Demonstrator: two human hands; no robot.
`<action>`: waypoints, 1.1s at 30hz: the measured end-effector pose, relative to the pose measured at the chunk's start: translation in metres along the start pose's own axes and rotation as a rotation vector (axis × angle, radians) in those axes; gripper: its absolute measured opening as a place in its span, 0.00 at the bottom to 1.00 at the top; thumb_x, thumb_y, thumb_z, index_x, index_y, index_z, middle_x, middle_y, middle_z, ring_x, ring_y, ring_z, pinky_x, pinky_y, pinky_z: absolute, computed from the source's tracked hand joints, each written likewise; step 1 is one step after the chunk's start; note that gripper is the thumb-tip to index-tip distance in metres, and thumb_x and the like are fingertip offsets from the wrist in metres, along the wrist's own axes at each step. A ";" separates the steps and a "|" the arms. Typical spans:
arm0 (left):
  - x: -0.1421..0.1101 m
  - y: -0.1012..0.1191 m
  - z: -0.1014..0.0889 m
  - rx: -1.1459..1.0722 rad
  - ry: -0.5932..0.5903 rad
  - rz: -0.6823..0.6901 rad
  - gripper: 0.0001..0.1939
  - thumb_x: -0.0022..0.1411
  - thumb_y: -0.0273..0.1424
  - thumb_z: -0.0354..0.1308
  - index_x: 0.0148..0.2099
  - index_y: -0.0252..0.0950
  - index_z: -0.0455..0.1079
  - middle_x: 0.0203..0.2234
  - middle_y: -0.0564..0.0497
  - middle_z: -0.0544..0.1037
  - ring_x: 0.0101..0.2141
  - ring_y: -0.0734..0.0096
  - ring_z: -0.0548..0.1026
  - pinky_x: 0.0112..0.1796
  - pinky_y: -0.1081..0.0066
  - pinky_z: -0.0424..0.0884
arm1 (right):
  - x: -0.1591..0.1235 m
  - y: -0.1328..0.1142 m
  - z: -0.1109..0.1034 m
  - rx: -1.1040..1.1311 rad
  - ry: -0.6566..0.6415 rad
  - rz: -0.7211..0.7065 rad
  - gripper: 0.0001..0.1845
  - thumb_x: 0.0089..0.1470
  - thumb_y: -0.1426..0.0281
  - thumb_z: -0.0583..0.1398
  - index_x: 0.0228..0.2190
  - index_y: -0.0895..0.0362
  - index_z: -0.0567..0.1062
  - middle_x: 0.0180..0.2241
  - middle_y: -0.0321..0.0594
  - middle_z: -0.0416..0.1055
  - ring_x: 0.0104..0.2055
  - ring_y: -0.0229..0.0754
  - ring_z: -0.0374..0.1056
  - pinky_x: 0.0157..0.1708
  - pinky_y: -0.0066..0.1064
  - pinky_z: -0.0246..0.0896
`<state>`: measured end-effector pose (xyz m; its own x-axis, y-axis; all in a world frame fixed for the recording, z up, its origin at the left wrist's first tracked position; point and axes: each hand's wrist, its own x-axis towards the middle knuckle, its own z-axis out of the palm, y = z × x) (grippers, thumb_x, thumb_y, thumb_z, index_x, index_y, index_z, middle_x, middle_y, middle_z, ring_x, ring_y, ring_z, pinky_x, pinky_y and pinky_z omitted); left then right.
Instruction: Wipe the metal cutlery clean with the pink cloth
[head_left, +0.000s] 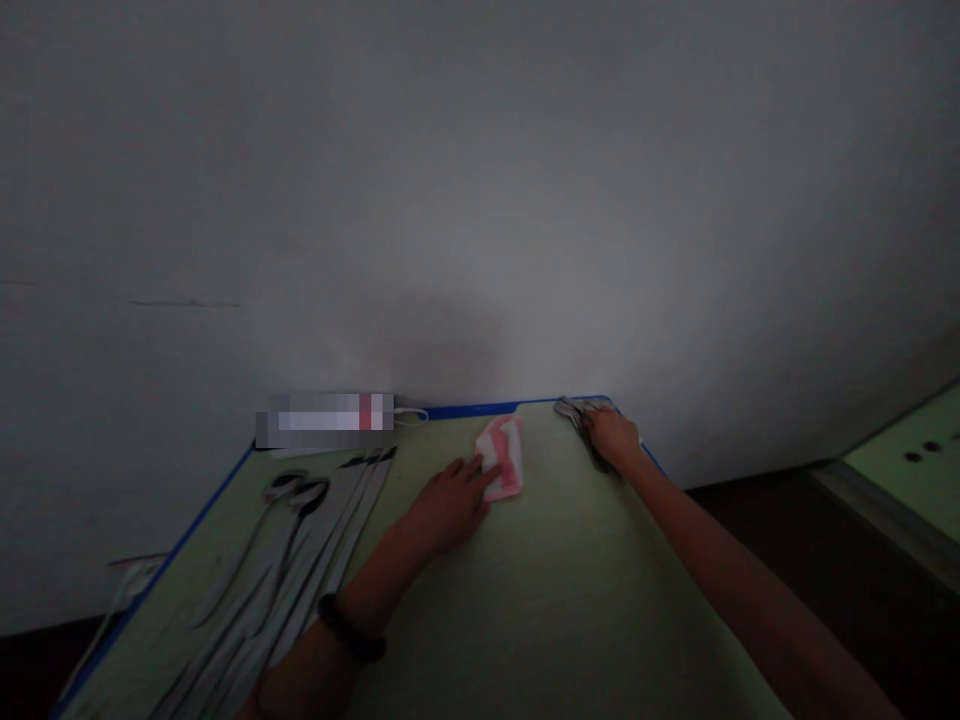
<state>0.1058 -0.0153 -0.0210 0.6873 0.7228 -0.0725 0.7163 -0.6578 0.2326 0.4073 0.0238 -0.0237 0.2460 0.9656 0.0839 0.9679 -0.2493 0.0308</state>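
My left hand [450,502], with a dark bead bracelet on the wrist, rests with fingers stretched out over a pink-and-white cloth [504,462]. The cloth lies on the pale green table [480,620]. At the table's far right corner, my right hand [611,437] has its fingers closed around some metal cutlery [574,415]. The ends of that cutlery stick out to the left of the fingers; its exact kind is hard to make out in the dim light. Left of my left arm lie two ladle-like spoons [306,492] and several long flat metal utensils [352,520].
A blurred-out box-like object [326,422] stands at the back left, with a white cable [412,413] beside it. The grey wall [480,200] rises right behind the table's blue edge [472,410]. A light green panel with dark holes [911,457] shows at far right.
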 end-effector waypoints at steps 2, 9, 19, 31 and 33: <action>0.000 -0.001 0.000 0.009 0.015 0.013 0.26 0.60 0.32 0.45 0.61 0.43 0.49 0.59 0.47 0.56 0.57 0.58 0.55 0.53 0.57 0.53 | -0.001 0.000 0.000 0.015 0.005 -0.007 0.20 0.58 0.62 0.44 0.42 0.55 0.71 0.44 0.48 0.67 0.43 0.47 0.66 0.39 0.36 0.58; 0.001 -0.007 0.003 -0.054 0.029 0.040 0.26 0.60 0.32 0.45 0.61 0.39 0.50 0.59 0.45 0.56 0.57 0.60 0.54 0.54 0.60 0.51 | -0.017 -0.015 -0.010 0.115 0.072 -0.071 0.19 0.57 0.64 0.47 0.46 0.58 0.68 0.45 0.49 0.66 0.45 0.47 0.64 0.41 0.34 0.57; -0.022 -0.028 -0.034 -0.161 -0.023 -0.049 0.26 0.60 0.39 0.44 0.58 0.35 0.54 0.49 0.44 0.70 0.46 0.65 0.70 0.45 0.70 0.63 | -0.065 -0.098 -0.012 0.588 0.132 -0.500 0.20 0.56 0.64 0.47 0.48 0.57 0.65 0.40 0.43 0.68 0.36 0.38 0.64 0.40 0.29 0.56; -0.114 -0.130 -0.073 -0.025 0.057 -0.620 0.19 0.48 0.42 0.56 0.37 0.32 0.69 0.38 0.41 0.74 0.38 0.60 0.71 0.37 0.70 0.65 | -0.079 -0.175 0.024 0.301 0.180 -0.338 0.25 0.54 0.62 0.48 0.52 0.59 0.59 0.42 0.49 0.63 0.40 0.46 0.63 0.40 0.34 0.55; -0.117 -0.138 -0.074 -0.047 0.039 -0.663 0.21 0.46 0.44 0.57 0.36 0.32 0.70 0.37 0.41 0.75 0.36 0.60 0.72 0.35 0.70 0.65 | -0.079 -0.176 0.025 0.279 0.196 -0.332 0.25 0.54 0.62 0.48 0.52 0.59 0.59 0.42 0.49 0.63 0.39 0.46 0.63 0.39 0.34 0.56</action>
<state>-0.0824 0.0064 0.0271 0.0973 0.9789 -0.1799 0.9792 -0.0619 0.1930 0.2189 -0.0064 -0.0610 -0.0667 0.9509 0.3024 0.9758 0.1254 -0.1789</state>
